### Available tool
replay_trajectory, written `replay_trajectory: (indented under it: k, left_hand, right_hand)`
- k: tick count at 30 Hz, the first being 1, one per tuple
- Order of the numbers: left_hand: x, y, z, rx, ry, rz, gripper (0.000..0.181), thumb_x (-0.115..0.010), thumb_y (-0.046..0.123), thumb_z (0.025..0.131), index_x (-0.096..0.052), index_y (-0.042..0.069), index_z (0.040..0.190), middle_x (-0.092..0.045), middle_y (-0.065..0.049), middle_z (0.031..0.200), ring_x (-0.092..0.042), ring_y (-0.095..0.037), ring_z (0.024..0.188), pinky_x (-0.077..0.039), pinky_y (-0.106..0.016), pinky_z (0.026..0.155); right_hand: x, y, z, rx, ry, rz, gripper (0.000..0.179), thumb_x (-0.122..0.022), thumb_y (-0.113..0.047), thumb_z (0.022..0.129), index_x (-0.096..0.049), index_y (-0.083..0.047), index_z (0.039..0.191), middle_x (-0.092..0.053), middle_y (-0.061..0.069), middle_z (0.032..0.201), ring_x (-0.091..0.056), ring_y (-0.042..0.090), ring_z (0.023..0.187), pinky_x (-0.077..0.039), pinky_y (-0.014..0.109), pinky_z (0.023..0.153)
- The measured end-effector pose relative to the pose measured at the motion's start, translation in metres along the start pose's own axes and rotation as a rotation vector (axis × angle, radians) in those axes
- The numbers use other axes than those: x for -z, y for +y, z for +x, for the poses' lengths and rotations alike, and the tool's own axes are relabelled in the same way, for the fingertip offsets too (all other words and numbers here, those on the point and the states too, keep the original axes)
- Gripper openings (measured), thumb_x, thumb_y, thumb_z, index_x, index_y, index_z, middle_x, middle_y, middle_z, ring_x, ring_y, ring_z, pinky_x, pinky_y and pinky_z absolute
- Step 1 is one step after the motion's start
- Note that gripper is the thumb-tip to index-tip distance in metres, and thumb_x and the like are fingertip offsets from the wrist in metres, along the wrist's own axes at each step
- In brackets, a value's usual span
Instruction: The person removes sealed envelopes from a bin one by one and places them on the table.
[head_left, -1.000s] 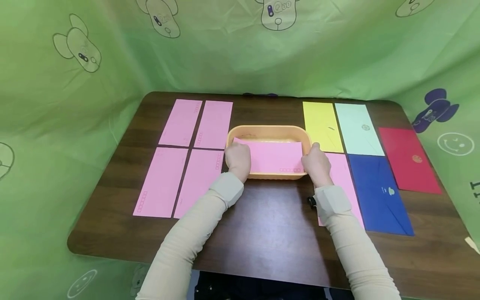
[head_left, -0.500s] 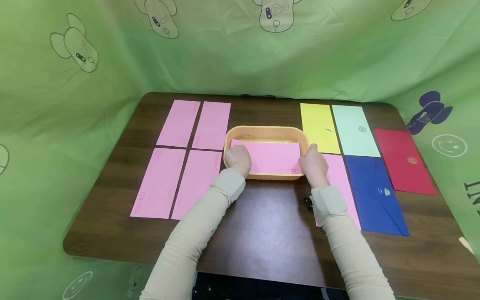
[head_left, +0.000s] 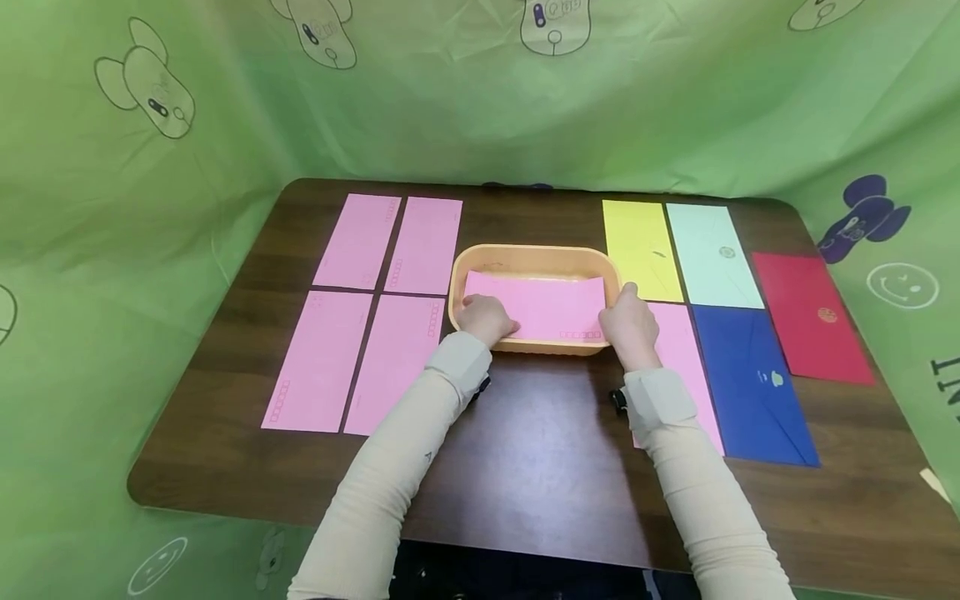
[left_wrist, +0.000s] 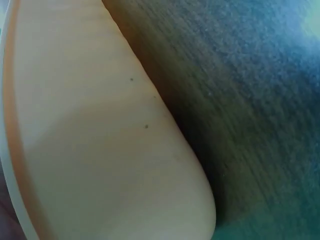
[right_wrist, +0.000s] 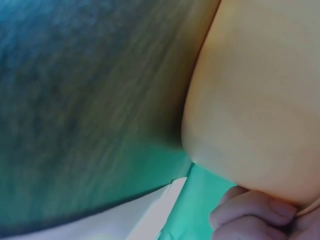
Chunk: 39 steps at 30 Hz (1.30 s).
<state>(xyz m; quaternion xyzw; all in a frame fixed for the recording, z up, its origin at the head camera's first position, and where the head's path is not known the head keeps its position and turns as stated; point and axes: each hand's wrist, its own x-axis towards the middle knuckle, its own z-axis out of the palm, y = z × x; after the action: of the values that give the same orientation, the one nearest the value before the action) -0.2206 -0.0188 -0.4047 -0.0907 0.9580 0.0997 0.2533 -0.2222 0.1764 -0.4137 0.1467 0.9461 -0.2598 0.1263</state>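
Observation:
In the head view an orange plastic tray [head_left: 551, 346] stands mid-table, with a pink envelope [head_left: 555, 308] lying inside. My left hand [head_left: 483, 319] is over the tray's near left corner, thumb lying across the envelope's lower left end. Its fingertips are hidden, so I cannot tell whether they pinch the envelope. My right hand [head_left: 630, 327] grips the tray's right rim. Curled fingers [right_wrist: 250, 215] of that hand show against the tray wall [right_wrist: 260, 100] in the right wrist view. The left wrist view is mostly the tray's outer side [left_wrist: 110, 130].
Several pink envelopes lie in two rows on the left, one of them a near envelope [head_left: 315, 362]. To the right lie a yellow envelope [head_left: 641, 250], a mint envelope [head_left: 712, 254], a blue envelope [head_left: 750, 383], a red envelope [head_left: 813, 317] and another pink envelope [head_left: 682, 358].
My left hand has shifted from a fist on the tray's left rim to a looser pose, its thumb now stretched right over the envelope. The right hand keeps its grip; the tray stays put.

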Motion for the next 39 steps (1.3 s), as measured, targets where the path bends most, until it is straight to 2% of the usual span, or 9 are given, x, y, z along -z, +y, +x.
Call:
replay_trajectory:
  k: [9,14,17,20,21,24,31,34,39]
  left_hand:
    - [-0.001,-0.004,0.006,0.006,0.068,-0.078,0.067,-0.057,0.04,0.093,-0.042,-0.008,0.137,-0.041,-0.02,0.147,-0.062,-0.021,0.113,-0.05,-0.029,0.095]
    - [-0.001,-0.005,0.006,-0.015,0.099,-0.067,0.062,-0.045,0.028,0.098,-0.025,-0.007,0.145,-0.045,-0.014,0.146,-0.059,-0.016,0.118,-0.043,-0.026,0.104]
    - [-0.002,-0.006,0.007,-0.022,0.148,-0.137,0.06,-0.038,0.017,0.099,-0.014,-0.001,0.151,-0.063,-0.012,0.128,-0.065,-0.019,0.108,-0.044,-0.027,0.101]
    - [-0.002,-0.007,0.009,-0.034,0.203,-0.222,0.058,-0.035,0.012,0.098,-0.013,0.007,0.152,-0.07,-0.01,0.094,-0.067,-0.022,0.082,-0.049,-0.029,0.077]
    - [-0.002,-0.007,0.011,-0.043,0.219,-0.216,0.056,-0.035,0.011,0.099,-0.016,0.009,0.151,-0.068,-0.008,0.081,-0.066,-0.022,0.075,-0.048,-0.029,0.068]
    - [-0.002,-0.006,0.015,-0.046,0.244,-0.161,0.051,-0.032,0.013,0.101,-0.021,0.015,0.151,-0.068,-0.007,0.078,-0.066,-0.02,0.071,-0.045,-0.028,0.059]
    - [-0.005,-0.002,0.021,-0.008,0.311,-0.043,0.048,-0.031,0.03,0.105,-0.028,0.011,0.149,-0.073,-0.007,0.087,-0.071,-0.02,0.08,-0.054,-0.03,0.068]
    - [-0.006,-0.001,0.021,0.012,0.315,-0.01,0.044,-0.033,0.024,0.104,-0.03,0.008,0.145,-0.073,-0.007,0.088,-0.072,-0.018,0.079,-0.054,-0.029,0.068]
    - [-0.005,-0.001,0.02,0.016,0.321,0.002,0.045,-0.033,0.012,0.102,-0.031,0.013,0.147,-0.073,-0.006,0.088,-0.071,-0.016,0.078,-0.054,-0.028,0.065]
  right_hand:
    - [0.001,-0.001,0.002,-0.021,-0.018,0.004,0.045,-0.042,-0.014,0.092,-0.033,0.006,0.131,-0.054,0.027,0.109,-0.053,0.038,0.095,-0.044,0.049,0.081]
    - [0.001,-0.002,0.003,-0.017,-0.019,0.004,0.047,-0.042,-0.014,0.093,-0.032,0.007,0.133,-0.054,0.027,0.11,-0.053,0.038,0.094,-0.044,0.05,0.081]
    - [0.001,-0.001,0.003,-0.01,-0.014,0.004,0.045,-0.042,-0.014,0.092,-0.033,0.007,0.132,-0.054,0.027,0.109,-0.054,0.038,0.094,-0.045,0.05,0.081]
    - [0.001,0.0,0.004,-0.006,-0.009,0.003,0.044,-0.042,-0.014,0.092,-0.034,0.006,0.13,-0.055,0.026,0.108,-0.054,0.038,0.094,-0.044,0.05,0.08]
    - [0.0,0.0,0.004,-0.006,-0.01,0.005,0.043,-0.042,-0.014,0.092,-0.034,0.006,0.13,-0.055,0.026,0.108,-0.054,0.038,0.094,-0.044,0.05,0.08]
    - [-0.001,0.001,0.003,-0.001,-0.013,0.005,0.044,-0.041,-0.014,0.092,-0.034,0.007,0.13,-0.054,0.026,0.107,-0.054,0.038,0.093,-0.044,0.05,0.079]
    - [0.0,0.001,0.001,0.004,-0.007,-0.006,0.045,-0.041,-0.013,0.091,-0.033,0.007,0.131,-0.055,0.028,0.109,-0.055,0.039,0.094,-0.045,0.05,0.079]
    - [0.0,0.002,0.001,0.001,-0.012,-0.002,0.046,-0.042,-0.013,0.091,-0.033,0.007,0.132,-0.055,0.028,0.11,-0.055,0.038,0.094,-0.045,0.05,0.08]
    - [0.0,0.001,0.002,-0.006,-0.015,-0.002,0.047,-0.042,-0.013,0.091,-0.032,0.007,0.133,-0.055,0.028,0.111,-0.054,0.038,0.095,-0.045,0.051,0.082]
